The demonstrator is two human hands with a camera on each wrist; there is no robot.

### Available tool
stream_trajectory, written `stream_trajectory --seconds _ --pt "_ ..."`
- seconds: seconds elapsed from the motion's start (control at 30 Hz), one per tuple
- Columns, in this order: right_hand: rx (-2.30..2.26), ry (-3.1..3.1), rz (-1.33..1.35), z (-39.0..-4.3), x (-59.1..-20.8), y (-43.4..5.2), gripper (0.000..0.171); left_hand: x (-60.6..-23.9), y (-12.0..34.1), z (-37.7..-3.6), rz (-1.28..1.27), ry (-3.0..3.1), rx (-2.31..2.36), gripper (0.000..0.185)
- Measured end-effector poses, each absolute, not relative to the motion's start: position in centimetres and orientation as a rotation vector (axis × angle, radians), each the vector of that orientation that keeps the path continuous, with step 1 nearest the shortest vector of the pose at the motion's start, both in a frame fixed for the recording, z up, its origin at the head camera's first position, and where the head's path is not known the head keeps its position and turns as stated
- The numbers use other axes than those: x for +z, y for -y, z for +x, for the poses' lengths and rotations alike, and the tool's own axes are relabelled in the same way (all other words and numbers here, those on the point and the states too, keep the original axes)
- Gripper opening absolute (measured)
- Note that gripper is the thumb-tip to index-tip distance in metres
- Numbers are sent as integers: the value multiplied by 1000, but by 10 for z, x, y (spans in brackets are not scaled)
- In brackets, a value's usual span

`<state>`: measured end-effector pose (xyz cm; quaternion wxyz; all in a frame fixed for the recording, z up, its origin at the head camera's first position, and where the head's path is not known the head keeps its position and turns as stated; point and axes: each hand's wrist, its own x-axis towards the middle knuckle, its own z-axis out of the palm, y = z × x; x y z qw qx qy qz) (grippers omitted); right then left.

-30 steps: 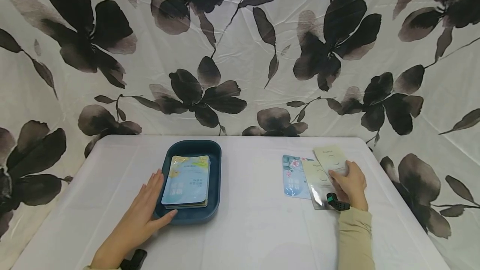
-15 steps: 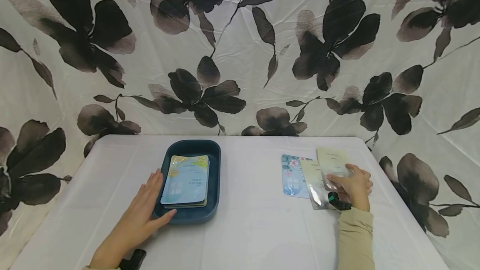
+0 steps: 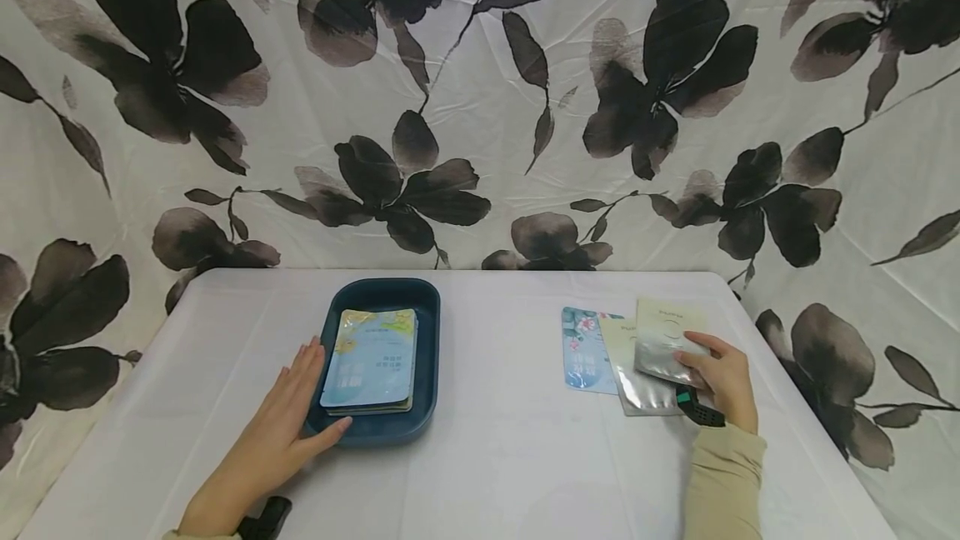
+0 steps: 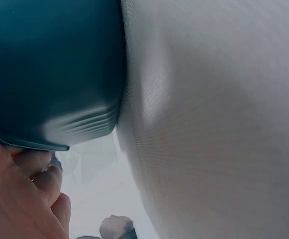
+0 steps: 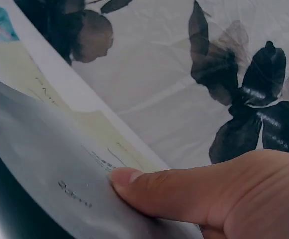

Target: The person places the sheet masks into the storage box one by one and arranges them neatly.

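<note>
In the head view my right hand [image 3: 723, 377] pinches the near part of a pale green and silver face mask sachet [image 3: 660, 357], thumb on top. Its silver part also shows in the right wrist view, under the thumb [image 5: 127, 181]. Partly beneath it lies a second green and silver sachet [image 3: 647, 397], overlapping a blue floral sachet [image 3: 587, 361]. My left hand [image 3: 273, 419] rests with straight fingers along the left side of the dark teal tray [image 3: 429, 357], thumb at its near rim. A stack of blue sachets [image 3: 370, 369] lies in that tray.
The white-covered table [image 3: 495, 440] ends at a back edge just beyond the tray. A white cloth with dark flowers [image 3: 525, 148] hangs behind it. Both wrists wear small black devices.
My right hand has shifted right and slightly back toward me; the pinched sachet has straightened from its slant, its silver lower part now showing. The left hand and tray stay put.
</note>
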<state>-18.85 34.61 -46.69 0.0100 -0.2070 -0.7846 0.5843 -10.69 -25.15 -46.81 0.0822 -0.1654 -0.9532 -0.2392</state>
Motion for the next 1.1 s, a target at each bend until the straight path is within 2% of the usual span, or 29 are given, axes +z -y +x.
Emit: stream_trajectory --seconds 0.17,0.27,0.57,0.73,1.1 --pt "1910 2320 -640 -192 -469 -345 31 -469 251 -108 -499 2841 -709 103" --pt "1930 2296 -611 -195 -471 -342 24 -467 251 -107 -498 2841 -711 103" --pt "2199 2107 -549 -202 -470 -327 31 -467 251 -107 -490 2847 -714 103" --pt "2172 2125 -553 -209 -469 -314 28 -468 251 -107 -492 2848 -716 103" --pt "2347 2053 -449 -222 -461 -278 35 -464 250 -106 -491 2851 -714 104"
